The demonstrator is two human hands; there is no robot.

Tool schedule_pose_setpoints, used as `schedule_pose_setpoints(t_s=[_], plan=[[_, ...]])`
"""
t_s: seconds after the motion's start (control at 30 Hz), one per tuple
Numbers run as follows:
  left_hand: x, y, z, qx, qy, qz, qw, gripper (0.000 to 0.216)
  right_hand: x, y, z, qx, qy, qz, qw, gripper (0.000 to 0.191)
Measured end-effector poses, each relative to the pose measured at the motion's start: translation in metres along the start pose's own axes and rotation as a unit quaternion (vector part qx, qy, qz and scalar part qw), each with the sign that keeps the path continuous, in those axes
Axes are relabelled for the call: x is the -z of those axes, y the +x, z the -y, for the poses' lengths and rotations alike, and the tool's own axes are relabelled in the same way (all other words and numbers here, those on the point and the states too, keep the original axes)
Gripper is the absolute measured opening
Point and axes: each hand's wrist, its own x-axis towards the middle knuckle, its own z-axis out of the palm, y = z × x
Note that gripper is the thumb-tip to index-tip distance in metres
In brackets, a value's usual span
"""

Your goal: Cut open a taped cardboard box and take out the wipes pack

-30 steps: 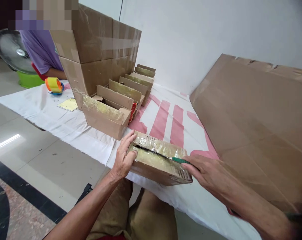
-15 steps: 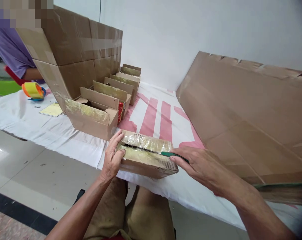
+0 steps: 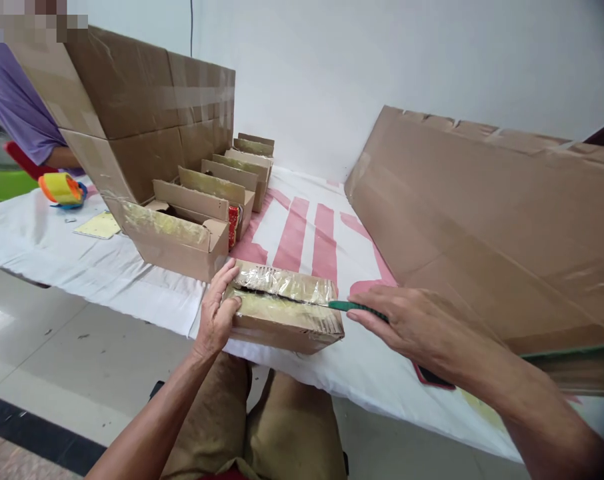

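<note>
Cardboard and shiny tape make up the small box (image 3: pixel 282 310) at the table's near edge, steadied by the left hand (image 3: pixel 217 313) while the right hand (image 3: pixel 407 323), fingers closed on a green knife (image 3: pixel 355 307), has drawn the blade rightward, nearly clearing the taped seam.

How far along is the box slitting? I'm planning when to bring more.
Done: a row of opened boxes stands behind. In hand: left hand steadies the taped box; right hand holds the green cutter at its slit's right end. No uncut boxes visible.
</note>
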Motion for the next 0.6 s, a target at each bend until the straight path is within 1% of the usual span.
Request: schedule_pose_setpoints(t_s=[0.1, 0.23, 0.3, 0.4, 0.5, 0.6], plan=[[0.0, 0.001, 0.0, -0.004, -0.001, 0.001, 1.0, 0.053, -0.008, 0.015, 0.01, 0.001, -0.027, 0.038, 0.999, 0.034], [0.0, 0.002, 0.0, -0.006, 0.002, 0.0, 1.0, 0.053, -0.007, 0.023, 0.02, -0.018, -0.068, 0.084, 0.994, 0.032], [0.0, 0.002, -0.001, -0.006, 0.004, -0.002, 1.0, 0.052, -0.004, 0.024, 0.025, -0.021, -0.078, 0.091, 0.993, 0.033], [0.0, 0.001, -0.001, -0.003, 0.003, -0.008, 1.0, 0.052, 0.0, 0.024, 0.03, 0.005, -0.072, 0.081, 0.994, 0.036], [0.0, 0.001, -0.001, 0.001, 0.003, -0.014, 1.0, 0.052, 0.004, 0.024, 0.028, 0.021, -0.082, 0.084, 0.993, 0.034], [0.0, 0.001, -0.002, 0.0, 0.006, -0.011, 1.0, 0.052, 0.008, 0.023, 0.017, 0.007, -0.129, 0.115, 0.985, 0.03]])
